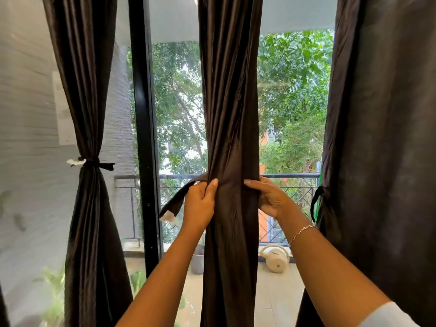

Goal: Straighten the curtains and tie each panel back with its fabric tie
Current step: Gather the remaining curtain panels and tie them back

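Three dark brown curtain panels hang before a glass door. The middle panel (230, 102) is gathered into a narrow column. My left hand (200, 204) grips its left side and pinches one end of a fabric tie (174, 204), whose white-tipped end dangles to the left. My right hand (269, 197) curls round the panel's right side, fingers behind the cloth. The left panel (85, 90) is cinched at its waist by a knotted tie (94, 162). The right panel (382, 138) hangs loose and wide, with a tie loop (316, 204) hanging at its left edge.
A black door frame post (144, 138) stands between the left and middle panels. Outside are a balcony railing (290, 177), a grey plant pot (197, 259), a white watering can (274, 257) on pale tiles, and trees. A grey wall (26, 138) is at left.
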